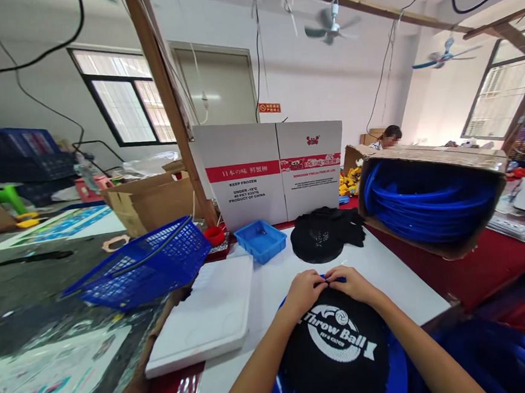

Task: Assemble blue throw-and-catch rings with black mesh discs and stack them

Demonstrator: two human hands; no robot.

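Observation:
A black fabric disc (334,360) printed "Throw Ball" in white lies in front of me, with a blue plastic ring (397,361) showing around its sides. At its far edge my left hand (304,291) pinches the rim, thumb and fingers pressed together. My right hand (354,285) is closed on the same rim just beside it, the two sets of fingertips almost meeting. A short piece of blue shows between and under the fingers. Whether they also grip the cloth's edge, I cannot tell. Beyond the hands, a stack of black fabric (318,237) rests on the white tabletop (270,293).
Left of the work stand a small blue tray (261,240), a white foam slab (208,316) and a tilted blue basket (145,263). At right, a cardboard box (432,153) holds blue rings (426,202). A white carton (244,192) stands behind; a person (387,138) sits farther back.

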